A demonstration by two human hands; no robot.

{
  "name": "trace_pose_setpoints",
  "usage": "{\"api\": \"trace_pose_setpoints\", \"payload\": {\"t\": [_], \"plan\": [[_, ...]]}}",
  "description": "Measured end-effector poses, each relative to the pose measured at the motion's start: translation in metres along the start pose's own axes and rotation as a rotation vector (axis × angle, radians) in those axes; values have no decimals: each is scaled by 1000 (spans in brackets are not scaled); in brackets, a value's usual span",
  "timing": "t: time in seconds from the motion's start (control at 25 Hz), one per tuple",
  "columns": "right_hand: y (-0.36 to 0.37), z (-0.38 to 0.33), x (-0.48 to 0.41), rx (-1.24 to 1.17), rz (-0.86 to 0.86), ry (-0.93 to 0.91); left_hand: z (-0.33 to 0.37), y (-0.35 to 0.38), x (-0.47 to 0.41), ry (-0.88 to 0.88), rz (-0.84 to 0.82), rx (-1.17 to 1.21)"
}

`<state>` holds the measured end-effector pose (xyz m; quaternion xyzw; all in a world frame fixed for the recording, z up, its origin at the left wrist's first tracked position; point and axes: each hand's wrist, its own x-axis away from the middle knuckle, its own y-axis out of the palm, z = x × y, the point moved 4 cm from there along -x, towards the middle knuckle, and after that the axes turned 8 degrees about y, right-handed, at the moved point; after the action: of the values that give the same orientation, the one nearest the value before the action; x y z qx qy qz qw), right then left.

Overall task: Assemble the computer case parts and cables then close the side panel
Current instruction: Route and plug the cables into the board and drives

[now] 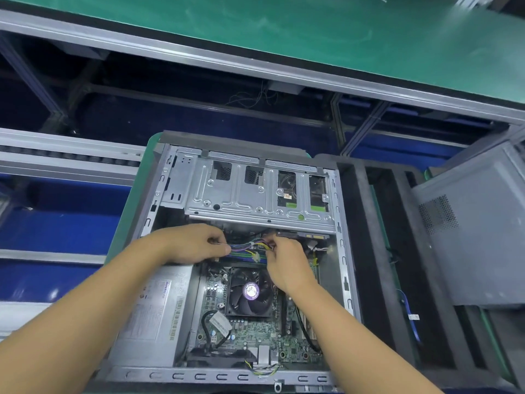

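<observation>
Left hand (196, 245) and right hand (287, 264) pinch one cable bundle (245, 247).

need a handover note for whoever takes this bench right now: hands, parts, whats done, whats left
Left hand: grip on the coloured cable bundle, just below the drive cage.
Right hand: pinches the same bundle from the other side.
Computer case: lies open on its side; fan and power supply are inside.
Side panel: off, standing to the right of the case.
Done: main parts appear mounted.
Left: seat and tidy the cables, then close the panel.
</observation>
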<state>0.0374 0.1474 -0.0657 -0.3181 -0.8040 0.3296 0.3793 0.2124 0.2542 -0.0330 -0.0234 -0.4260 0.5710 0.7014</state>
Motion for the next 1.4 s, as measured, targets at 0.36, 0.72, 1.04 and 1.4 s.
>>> {"api": "trace_pose_setpoints", "payload": {"t": [0.36,0.72,1.04,1.4], "plan": [[-2,-1,14,-105,-118,-72,-6,-1,-4,70,63,76],[-3,-14,30,-19,-179,-278,30,7,-2,171,-52,37],[-12,-16,46,117,-139,-325,22,14,-10,55,3,21],[-8,-6,38,203,-25,-241,24,15,-45,-117,33,-143]]}}
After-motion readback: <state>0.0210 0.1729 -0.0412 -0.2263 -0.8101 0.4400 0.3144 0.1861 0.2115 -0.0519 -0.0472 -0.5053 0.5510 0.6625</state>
